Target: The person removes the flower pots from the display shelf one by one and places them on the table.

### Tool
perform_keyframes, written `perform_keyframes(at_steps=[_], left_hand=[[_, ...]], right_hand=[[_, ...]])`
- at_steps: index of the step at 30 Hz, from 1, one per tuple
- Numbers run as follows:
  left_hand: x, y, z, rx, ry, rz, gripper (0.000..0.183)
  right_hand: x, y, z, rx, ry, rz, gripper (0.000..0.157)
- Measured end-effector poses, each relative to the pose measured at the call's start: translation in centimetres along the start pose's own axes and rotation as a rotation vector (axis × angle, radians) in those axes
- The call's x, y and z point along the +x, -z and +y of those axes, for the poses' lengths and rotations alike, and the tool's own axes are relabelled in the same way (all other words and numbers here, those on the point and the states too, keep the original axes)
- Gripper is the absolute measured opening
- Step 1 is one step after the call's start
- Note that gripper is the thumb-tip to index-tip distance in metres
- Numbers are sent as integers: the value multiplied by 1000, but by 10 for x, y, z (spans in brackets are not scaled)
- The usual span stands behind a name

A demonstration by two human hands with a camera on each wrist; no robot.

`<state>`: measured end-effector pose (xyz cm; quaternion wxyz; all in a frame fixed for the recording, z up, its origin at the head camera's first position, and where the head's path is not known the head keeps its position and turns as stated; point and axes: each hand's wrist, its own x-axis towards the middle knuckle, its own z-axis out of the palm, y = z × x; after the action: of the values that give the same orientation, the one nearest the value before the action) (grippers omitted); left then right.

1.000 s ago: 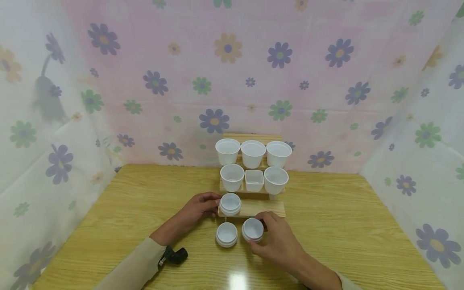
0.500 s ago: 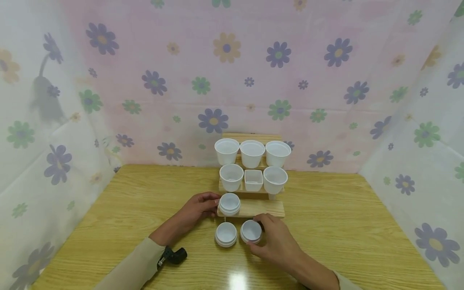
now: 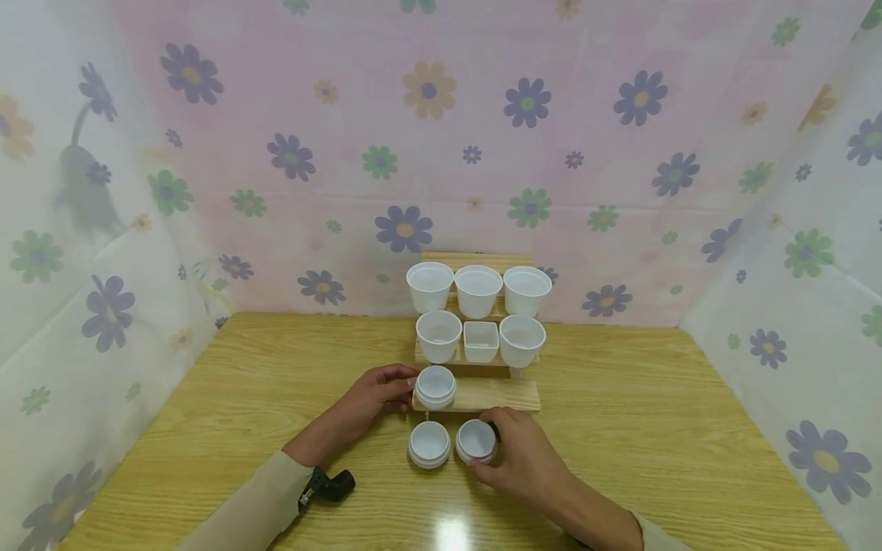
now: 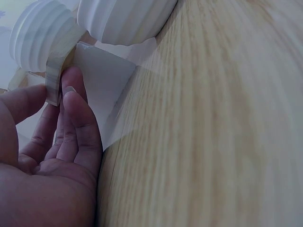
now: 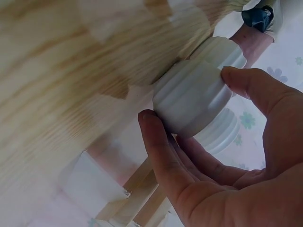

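My left hand (image 3: pixel 375 398) pinches the left end of the lowest shelf (image 3: pixel 492 396) of a small wooden step stand, thumb on one side and fingers on the other in the left wrist view. A ribbed white pot (image 3: pixel 436 388) sits on that shelf beside the fingers. In front of the stand, my right hand (image 3: pixel 527 459) grips a second ribbed white pot (image 3: pixel 476 442) between thumb and fingers. The right wrist view shows this pot (image 5: pixel 194 90) low at the wooden tabletop. A third, matching pot (image 3: pixel 429 446) stands just left of it.
On the middle shelf stand two round white cups and a square white cup (image 3: pixel 480 342) between them. Three larger white cups (image 3: pixel 478 291) line the upper tier. A flowered cloth (image 3: pixel 310 191) hangs behind the wooden table (image 3: pixel 620 413).
The right hand and its pot have shifted slightly toward me, level with the pot beside it. The left hand stays at the shelf end.
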<state>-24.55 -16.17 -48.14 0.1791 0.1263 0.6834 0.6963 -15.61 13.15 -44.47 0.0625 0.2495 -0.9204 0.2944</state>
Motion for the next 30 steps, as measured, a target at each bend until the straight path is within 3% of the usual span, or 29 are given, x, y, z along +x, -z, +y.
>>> perform_keyframes(at_steps=[19, 30], left_hand=[[2, 1, -2, -5, 7, 1, 36], [0, 0, 0, -15, 5, 5, 35]], right_hand=[[-1, 0, -2, -24, -4, -3, 52], [0, 6, -6, -30, 62, 107, 48]])
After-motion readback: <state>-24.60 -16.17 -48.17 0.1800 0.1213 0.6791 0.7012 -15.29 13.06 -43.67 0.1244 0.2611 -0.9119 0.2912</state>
